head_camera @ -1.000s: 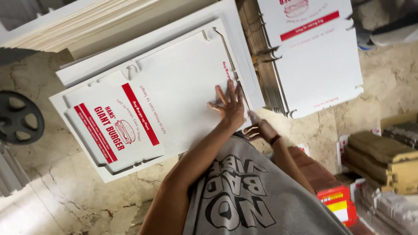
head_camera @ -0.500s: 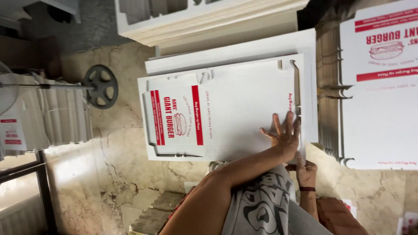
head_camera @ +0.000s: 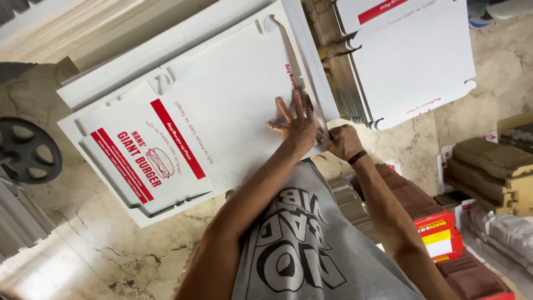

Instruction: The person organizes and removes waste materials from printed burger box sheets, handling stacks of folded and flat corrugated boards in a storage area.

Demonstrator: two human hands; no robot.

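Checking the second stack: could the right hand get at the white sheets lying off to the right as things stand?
Probably yes. The right hand grips the edge of the top sheet, and the other stack lies just beyond it with nothing between.

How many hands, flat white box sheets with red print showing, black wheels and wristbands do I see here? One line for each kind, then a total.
Hands: 2, left hand flat on a sheet, right hand at its edge
Printed box sheets: 2, near sheet, far sheet
Black wheel: 1
Dark wristband: 1
Total: 6
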